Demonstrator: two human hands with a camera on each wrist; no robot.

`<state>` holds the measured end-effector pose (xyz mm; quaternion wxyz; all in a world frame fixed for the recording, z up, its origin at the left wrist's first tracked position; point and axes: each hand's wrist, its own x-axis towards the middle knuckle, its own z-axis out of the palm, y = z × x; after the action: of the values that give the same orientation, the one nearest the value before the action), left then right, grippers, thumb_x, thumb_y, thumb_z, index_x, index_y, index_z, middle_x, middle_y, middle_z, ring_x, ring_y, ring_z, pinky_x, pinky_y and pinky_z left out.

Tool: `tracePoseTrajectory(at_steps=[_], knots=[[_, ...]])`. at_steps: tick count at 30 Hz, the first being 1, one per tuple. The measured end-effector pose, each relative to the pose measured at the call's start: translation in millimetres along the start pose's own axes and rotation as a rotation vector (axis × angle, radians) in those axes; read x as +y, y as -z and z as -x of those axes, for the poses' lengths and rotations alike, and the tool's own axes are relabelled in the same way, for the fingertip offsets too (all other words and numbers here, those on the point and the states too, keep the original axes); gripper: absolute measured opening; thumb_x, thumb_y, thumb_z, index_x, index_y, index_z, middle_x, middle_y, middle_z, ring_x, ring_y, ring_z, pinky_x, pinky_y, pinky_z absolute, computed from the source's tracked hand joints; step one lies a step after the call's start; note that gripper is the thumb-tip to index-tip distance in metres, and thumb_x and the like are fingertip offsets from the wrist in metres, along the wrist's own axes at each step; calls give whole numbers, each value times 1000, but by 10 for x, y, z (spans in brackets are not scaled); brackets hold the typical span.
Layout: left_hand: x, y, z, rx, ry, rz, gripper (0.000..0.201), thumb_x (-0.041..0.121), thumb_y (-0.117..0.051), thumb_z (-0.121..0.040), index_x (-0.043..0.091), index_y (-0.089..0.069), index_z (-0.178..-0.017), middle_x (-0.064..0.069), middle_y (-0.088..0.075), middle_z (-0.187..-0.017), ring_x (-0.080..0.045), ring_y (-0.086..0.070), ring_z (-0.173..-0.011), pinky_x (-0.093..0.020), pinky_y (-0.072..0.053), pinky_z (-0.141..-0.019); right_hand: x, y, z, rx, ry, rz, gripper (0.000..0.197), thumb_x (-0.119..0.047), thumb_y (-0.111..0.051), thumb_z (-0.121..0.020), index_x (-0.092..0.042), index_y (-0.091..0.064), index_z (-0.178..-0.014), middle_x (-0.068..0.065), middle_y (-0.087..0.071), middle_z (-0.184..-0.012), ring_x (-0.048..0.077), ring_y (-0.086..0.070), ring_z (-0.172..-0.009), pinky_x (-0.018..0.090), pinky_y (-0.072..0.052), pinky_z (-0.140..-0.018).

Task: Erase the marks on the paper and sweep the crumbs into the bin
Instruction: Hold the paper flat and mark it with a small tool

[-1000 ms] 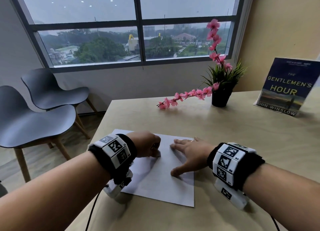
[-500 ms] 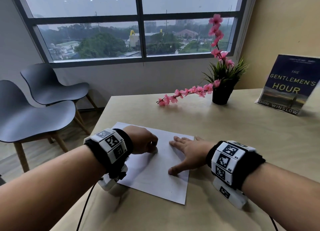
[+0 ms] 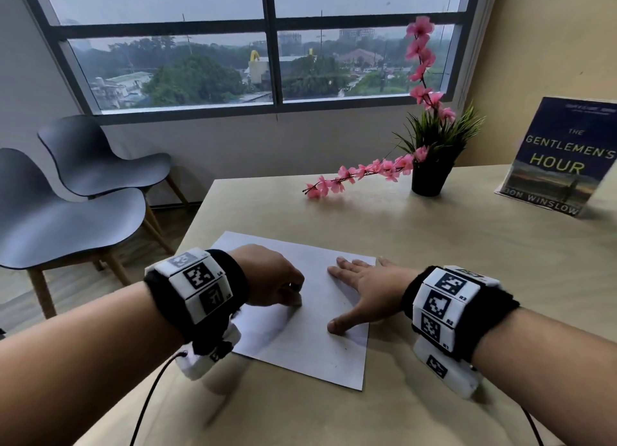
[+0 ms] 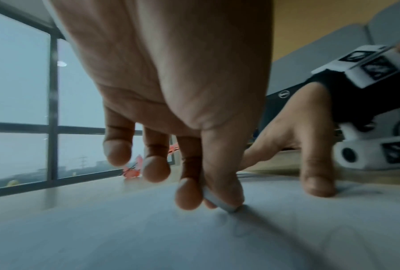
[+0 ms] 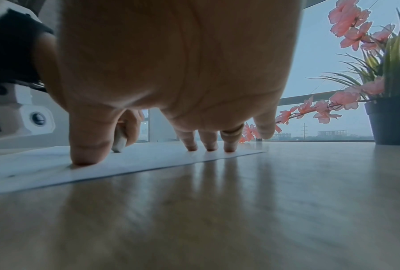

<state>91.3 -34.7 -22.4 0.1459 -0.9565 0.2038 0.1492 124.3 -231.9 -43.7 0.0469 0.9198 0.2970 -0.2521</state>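
A white sheet of paper (image 3: 310, 342) lies on the wooden table (image 3: 434, 245) in front of me. My left hand (image 3: 277, 275) pinches a small white eraser (image 4: 219, 201) between thumb and forefinger, its lower end touching the paper (image 4: 148, 237). Faint pencil marks (image 4: 238, 232) show just in front of the eraser. My right hand (image 3: 364, 285) lies flat with spread fingers, thumb and fingertips (image 5: 191, 144) pressing the paper's right part (image 5: 44, 169). The eraser (image 5: 119, 140) also shows in the right wrist view. A few dark crumbs (image 3: 344, 348) dot the sheet. No bin is in view.
A black pot with pink blossom branches (image 3: 430, 175) stands at the table's back. A book (image 3: 561, 158) leans upright at the far right. Two grey chairs (image 3: 66, 211) stand left of the table, under a wide window (image 3: 267, 44).
The left hand with the eraser has shifted a little back and forth over the paper's left part. The right hand has stayed pressed on the sheet. The head view has tilted slightly.
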Motion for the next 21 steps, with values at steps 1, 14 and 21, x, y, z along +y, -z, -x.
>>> tracePoseTrajectory(at_steps=[1, 14, 21], knots=[[-37, 0, -9, 3, 30, 6, 35, 54, -43, -94, 29, -58, -114, 6, -64, -112, -22, -58, -101, -29, -41, -77, -1, -2, 1, -2, -1, -1, 109, -80, -49, -76, -30, 7, -155, -8, 15, -162, 12, 8, -150, 49, 7, -120], [-123, -22, 0, -3, 106, 16, 35, 51, -40, -96, 26, -57, -114, 3, -63, -114, -24, -57, -102, -29, -41, -76, -18, 0, 5, 0, -13, 5, 109, -80, -48, -76, -30, 8, -155, -8, 15, -162, 12, 8, -150, 50, 7, -119], [29, -1, -44, -49, 23, 15, 35, 49, -40, -97, 23, -56, -114, 1, -63, -113, -24, -57, -100, -32, -43, -78, -21, 11, 17, 1, -14, 9, 108, -79, -48, -77, -29, 8, -155, -7, 15, -162, 12, 7, -150, 50, 7, -120]])
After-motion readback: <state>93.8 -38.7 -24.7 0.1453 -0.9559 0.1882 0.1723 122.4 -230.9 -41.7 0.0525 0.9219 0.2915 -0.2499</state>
